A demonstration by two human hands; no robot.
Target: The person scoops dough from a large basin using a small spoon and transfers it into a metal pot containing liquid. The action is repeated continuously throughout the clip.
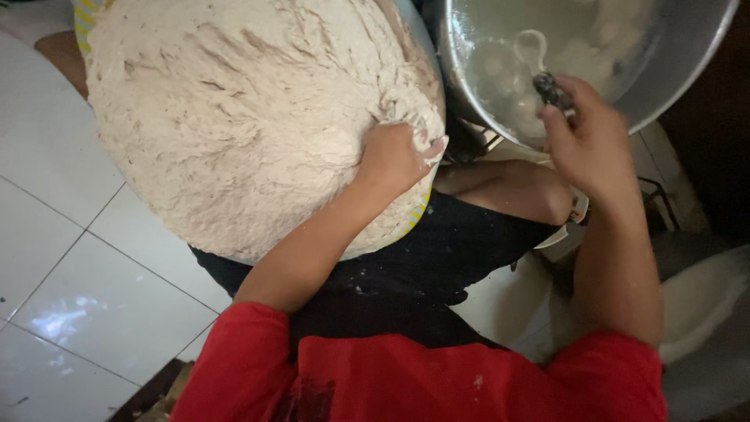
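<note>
A very large mound of pale, rough dough fills a wide basin whose rim shows beside my knee. My left hand rests on the dough's right edge, fingers smeared with dough and pressed into it. My right hand reaches to the rim of a big steel bowl and grips the dark handle of a spoon. The spoon's head lies inside the bowl among whitish wet mixture. I wear a red top and dark shorts, sitting low with my knee between the two vessels.
White floor tiles spread to the left. A metal wire stand shows under the steel bowl. A grey-white object lies at the right edge, and dark shadow fills the upper right corner.
</note>
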